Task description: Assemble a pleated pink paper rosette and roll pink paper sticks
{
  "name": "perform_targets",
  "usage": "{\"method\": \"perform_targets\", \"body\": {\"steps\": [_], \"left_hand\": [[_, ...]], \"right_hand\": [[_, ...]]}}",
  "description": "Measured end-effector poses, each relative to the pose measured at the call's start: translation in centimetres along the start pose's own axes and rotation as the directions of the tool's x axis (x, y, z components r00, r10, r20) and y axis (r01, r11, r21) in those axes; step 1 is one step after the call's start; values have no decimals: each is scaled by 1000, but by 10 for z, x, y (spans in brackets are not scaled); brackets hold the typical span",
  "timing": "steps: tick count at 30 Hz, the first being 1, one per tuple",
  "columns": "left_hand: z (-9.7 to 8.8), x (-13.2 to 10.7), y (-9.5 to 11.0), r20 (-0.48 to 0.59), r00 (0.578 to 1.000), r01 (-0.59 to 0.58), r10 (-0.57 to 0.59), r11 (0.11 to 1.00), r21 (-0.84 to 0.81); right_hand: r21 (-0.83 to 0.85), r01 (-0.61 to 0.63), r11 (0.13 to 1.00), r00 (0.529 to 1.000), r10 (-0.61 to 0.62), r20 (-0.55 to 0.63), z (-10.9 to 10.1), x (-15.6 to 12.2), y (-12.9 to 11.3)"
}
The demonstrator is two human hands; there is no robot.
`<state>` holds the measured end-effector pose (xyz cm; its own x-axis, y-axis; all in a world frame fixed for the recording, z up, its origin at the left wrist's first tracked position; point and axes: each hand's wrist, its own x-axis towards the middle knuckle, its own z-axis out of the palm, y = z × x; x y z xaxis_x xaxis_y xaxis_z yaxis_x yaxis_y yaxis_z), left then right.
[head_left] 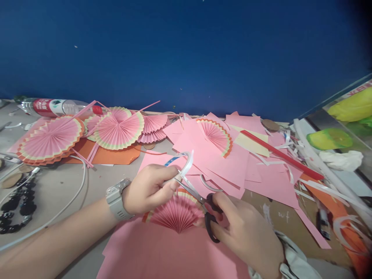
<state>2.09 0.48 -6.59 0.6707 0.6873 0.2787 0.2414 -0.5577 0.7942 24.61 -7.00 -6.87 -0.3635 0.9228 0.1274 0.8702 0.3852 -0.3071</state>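
My left hand (152, 188), with a grey watch on its wrist, pinches a roll of white double-sided tape (186, 166) whose core has blue print. Black-handled scissors (200, 198) are gripped in my right hand (241, 224), fingers through the loops. Their blades are slightly apart and point at the tape near my left thumb; whether they touch it I cannot tell. Below both hands a pleated pink paper fan (178, 215) with an orange and cream rim lies on pink paper sheets (171, 254), partly covered by my hands.
Finished round pleated fans (119, 128) lie at the back left beside a plastic bottle (58, 107). Loose pink sheets (221, 166), another fan (216, 135) and a red strip (281, 155) spread to the right. A beaded string (26, 205) and white cable (83, 182) lie left.
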Motion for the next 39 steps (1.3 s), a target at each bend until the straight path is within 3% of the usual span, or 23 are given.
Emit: {"method": "perform_targets", "body": {"steps": [10,23,32,39], "left_hand": [[3,-2,3,7,999,35,-35,999,-20],[3,-2,0,25,998,52,-53,998,26],[3,0,-2,15,997,72,-73,996,53],[2,0,-1,-3,997,83,-83,994,67]], "right_hand": [[-17,-9,1000,995,8,-97,0,1,-4],[19,-56,998,998,57,-20,1,0,-4],[69,-141,988,982,131,134,-2,-1,-5],[8,-116,993,986,114,121,0,-3,-2]]}}
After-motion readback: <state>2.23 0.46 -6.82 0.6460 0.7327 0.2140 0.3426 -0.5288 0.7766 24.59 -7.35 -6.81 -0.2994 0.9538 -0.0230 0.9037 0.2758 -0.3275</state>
